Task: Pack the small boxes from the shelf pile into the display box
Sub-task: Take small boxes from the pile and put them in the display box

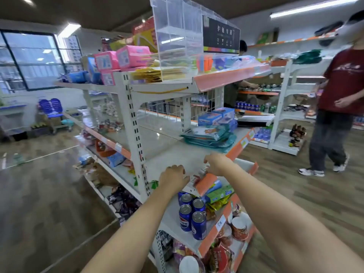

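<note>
Two bare hands are reaching onto the white metal shop shelf at its near front edge, above the blue cola cans on the tier below. Step in hand, as I judge it: picking from the pile, packing barely started or not yet begun. The open-topped orange cardboard display box is tilting at the shelf edge, just below the right hand. The small white-and-red boxes are lying loose between the two hands, partly hidden and blurred; count not readable. They are looking flat, light and card-made, probably easy to pinch one at a time.

The left hand is resting knuckles up, fingers curled down onto the shelf beside the pile; whether it is pinching a box, cannot tell. The right hand is hovering over the pile, fingers bent down together towards the boxes; contact not clear.

Next move is calling for a firm pinch on one small box, then turning it to line up with the display box opening, steadying that box so it is not sliding off the edge.
</note>
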A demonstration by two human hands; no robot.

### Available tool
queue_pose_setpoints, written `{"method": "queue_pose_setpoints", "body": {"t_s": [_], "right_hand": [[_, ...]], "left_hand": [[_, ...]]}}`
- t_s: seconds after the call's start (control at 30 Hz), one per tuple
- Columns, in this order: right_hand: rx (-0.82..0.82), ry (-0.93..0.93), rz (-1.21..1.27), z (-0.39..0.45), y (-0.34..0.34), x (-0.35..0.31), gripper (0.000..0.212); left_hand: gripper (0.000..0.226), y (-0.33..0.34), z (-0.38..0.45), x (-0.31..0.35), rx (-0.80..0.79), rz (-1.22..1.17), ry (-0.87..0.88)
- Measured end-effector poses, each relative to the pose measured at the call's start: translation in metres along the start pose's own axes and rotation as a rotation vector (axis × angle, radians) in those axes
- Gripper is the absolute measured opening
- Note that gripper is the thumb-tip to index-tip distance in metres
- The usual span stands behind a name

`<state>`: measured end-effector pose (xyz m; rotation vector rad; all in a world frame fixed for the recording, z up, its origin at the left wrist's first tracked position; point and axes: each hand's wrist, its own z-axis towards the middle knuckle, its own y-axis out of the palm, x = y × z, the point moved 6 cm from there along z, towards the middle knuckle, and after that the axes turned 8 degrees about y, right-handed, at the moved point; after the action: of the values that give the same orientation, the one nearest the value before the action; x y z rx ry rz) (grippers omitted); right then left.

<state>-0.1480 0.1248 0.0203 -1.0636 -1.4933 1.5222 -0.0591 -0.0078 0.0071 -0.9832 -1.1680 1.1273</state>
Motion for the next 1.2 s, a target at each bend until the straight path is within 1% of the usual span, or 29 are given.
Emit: {"method": "queue_pose_setpoints", "body": {"t_s": [0.2, 0.33, 0.4, 0.5, 0.57, 0.67, 0.73, 0.8, 0.9, 0.97, 1.1, 1.2], "right_hand": [[-0.018, 0.012, 0.007, 0.019, 0.015, 0.003, 0.039], [-0.055, -0.010, -0.024, 0.031, 0.020, 0.002, 0.039], [-0.094, -0.023, -0.042, 0.037, 0.022, 0.000, 0.038], [-0.121, -0.033, -0.070, 0.042, 0.023, -0.003, 0.035], [-0.115, -0.035, -0.077, 0.044, 0.024, -0.003, 0.033], [-0.075, -0.035, -0.019, 0.045, 0.025, -0.004, 0.027], [-0.035, -0.047, 0.062, 0.044, 0.024, -0.008, 0.028], [0.011, -0.088, 0.134, 0.041, 0.021, -0.018, 0.031], [0.082, -0.193, 0.236, 0.034, 0.016, -0.044, 0.029], [0.119, -0.260, 0.324, 0.028, 0.013, -0.068, 0.027], [0.157, -0.409, 0.449, 0.017, 0.005, -0.125, 0.021], [0.129, -0.484, 0.534, 0.015, 0.005, -0.170, 0.021]], "left_hand": [[0.045, 0.029, 0.021, -0.004, -0.139, -0.076, -0.001], [0.044, 0.037, 0.033, -0.004, -0.159, -0.083, 0.026], [0.038, 0.038, 0.036, -0.004, -0.161, -0.070, 0.044], [0.021, 0.040, 0.041, -0.008, -0.167, -0.084, 0.047], [0.022, 0.040, 0.042, -0.012, -0.151, -0.107, 0.039], [0.038, 0.037, 0.043, -0.020, -0.093, -0.139, 0.029], [0.043, 0.033, 0.040, -0.029, -0.052, -0.172, 0.020], [0.040, 0.026, 0.034, -0.040, -0.007, -0.168, 0.015], [0.029, 0.010, 0.017, -0.060, 0.134, -0.198, 0.023], [0.026, 0.000, 0.003, -0.074, 0.201, -0.213, 0.029], [0.032, -0.017, -0.032, -0.118, 0.302, -0.238, -0.068], [0.033, -0.032, -0.060, -0.156, 0.360, -0.208, -0.127]]}}
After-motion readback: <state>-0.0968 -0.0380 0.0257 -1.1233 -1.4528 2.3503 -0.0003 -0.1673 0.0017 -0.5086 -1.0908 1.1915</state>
